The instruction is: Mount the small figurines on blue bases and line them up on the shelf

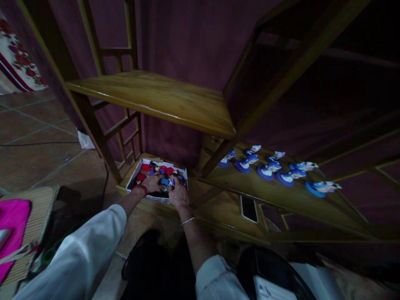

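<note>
Nearest us, our pale sleeves (84,243) lead down to the work, and we do well to keep the cuffs clear of the shelf edge. Our left hand (152,183) and right hand (178,192) meet inside the white box (159,200), fingers bent at a blue figurine (163,181); we cannot tell whether either hand has a firm grip on it. Red-and-dark figurines (140,178) lie packed around it, so we should hold by the sturdier part, lift straight and avoid dragging neighbours along. The box rests on the lower shelf (215,204), and steadying its wall would probably help. Farther right, a phone (249,209) lies on that wood. Beyond, blue-based figurines (269,170) stand in staggered rows. The bare upper shelf (156,96) overhangs the box, so we should mind our knuckles.
</note>
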Demonstrator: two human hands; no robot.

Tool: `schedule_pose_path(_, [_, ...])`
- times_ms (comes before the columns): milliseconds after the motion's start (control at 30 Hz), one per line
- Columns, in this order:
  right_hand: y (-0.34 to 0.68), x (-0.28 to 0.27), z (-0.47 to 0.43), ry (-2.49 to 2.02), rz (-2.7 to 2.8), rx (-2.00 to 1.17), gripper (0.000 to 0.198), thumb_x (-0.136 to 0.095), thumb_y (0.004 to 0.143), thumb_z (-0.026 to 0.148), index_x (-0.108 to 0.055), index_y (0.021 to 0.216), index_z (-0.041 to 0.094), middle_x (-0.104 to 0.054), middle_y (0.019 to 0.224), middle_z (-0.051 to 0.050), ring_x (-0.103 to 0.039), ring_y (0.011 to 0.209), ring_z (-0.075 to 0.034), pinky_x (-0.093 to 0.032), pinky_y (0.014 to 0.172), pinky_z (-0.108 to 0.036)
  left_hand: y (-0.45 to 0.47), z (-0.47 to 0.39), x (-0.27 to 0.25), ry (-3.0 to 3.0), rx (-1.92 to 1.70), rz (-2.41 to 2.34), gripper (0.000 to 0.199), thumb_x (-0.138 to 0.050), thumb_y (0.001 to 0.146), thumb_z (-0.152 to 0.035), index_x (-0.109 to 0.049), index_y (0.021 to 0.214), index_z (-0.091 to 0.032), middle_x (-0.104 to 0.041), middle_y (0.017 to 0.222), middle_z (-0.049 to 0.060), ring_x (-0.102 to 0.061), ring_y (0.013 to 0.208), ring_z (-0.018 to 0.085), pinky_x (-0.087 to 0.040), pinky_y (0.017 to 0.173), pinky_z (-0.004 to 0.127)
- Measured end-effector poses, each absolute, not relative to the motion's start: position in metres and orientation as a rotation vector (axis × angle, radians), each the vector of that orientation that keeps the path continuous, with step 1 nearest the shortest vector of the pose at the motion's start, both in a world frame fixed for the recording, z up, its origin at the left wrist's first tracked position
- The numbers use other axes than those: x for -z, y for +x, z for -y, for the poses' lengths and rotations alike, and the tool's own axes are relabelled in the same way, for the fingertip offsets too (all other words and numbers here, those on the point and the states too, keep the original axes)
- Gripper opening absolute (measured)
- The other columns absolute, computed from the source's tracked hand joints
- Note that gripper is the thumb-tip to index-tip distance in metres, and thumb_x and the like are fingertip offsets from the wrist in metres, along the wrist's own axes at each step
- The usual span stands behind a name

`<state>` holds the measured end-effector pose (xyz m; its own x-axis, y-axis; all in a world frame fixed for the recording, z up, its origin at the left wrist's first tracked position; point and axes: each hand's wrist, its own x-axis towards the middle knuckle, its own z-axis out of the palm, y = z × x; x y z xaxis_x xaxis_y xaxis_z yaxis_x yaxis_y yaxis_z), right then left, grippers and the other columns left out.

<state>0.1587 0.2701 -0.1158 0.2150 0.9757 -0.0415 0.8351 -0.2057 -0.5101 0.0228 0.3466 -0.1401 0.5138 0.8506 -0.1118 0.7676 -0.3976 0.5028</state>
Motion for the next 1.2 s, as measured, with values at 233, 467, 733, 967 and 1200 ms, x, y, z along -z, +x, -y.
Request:
schedule_pose_path(233, [0.158,0.114,-0.27,-2.106,1.669,-0.488,0.03,-0.044,0.079,0.02,-0.048,0.108,0.029,-0.057,0.1,-0.002,-0.056,0.079,-0.014,-0.038,0.068,-0.024,0.025,-0.352,0.145,2.335,-0.139,-1.28,0.048,-0.036,0.081,-0.016,-0.04,0.127,-0.026,-0.044,0.124,0.008,-0.053,0.099,0.02,-0.042,0.082,0.028])
schedule_pose_path(467, [0.158,0.114,-0.27,-2.117,1.663,-0.484,0.03,-0.044,0.079,0.021,-0.048,0.108,0.029,-0.059,0.098,-0.002,-0.056,0.079,-0.015,-0.038,0.067,-0.024,0.024,-0.349,0.145,2.427,0.0,-1.417,0.061,-0.04,0.074,-0.01,-0.033,0.131,-0.032,-0.028,0.132,0.012,-0.053,0.1,0.028,-0.047,0.074,0.036])
schedule_pose_path(733, [0.158,0.118,-0.271,-2.141,1.658,-0.486,0.03,-0.042,0.081,0.024,-0.048,0.11,0.028,-0.06,0.097,-0.003,-0.057,0.075,-0.015,-0.038,0.064,-0.025,0.025,-0.348,0.14,2.4,-0.063,-1.495,0.058,-0.041,0.077,-0.015,-0.028,0.132,-0.027,-0.026,0.135,0.013,-0.051,0.104,0.028,-0.046,0.077,0.039])
schedule_pose_path(967, [0.158,0.115,-0.269,-2.173,1.654,-0.491,0.031,-0.041,0.081,0.026,-0.047,0.111,0.029,-0.06,0.096,-0.002,-0.057,0.073,-0.015,-0.038,0.063,-0.024,0.026,-0.35,0.136,2.334,-0.102,-1.584,0.04,-0.03,0.085,-0.021,-0.035,0.125,-0.021,-0.041,0.122,0.015,-0.056,0.094,0.023,-0.045,0.073,0.035])
schedule_pose_path(1200, [0.157,0.113,-0.27,-2.163,1.65,-0.501,0.03,-0.041,0.082,0.025,-0.047,0.11,0.029,-0.06,0.1,-0.002,-0.057,0.078,-0.015,-0.038,0.067,-0.023,0.025,-0.355,0.142,2.324,-0.149,-1.549,0.035,-0.035,0.085,-0.024,-0.046,0.118,-0.021,-0.046,0.122,0.012,-0.055,0.096,0.021,-0.044,0.078,0.031])
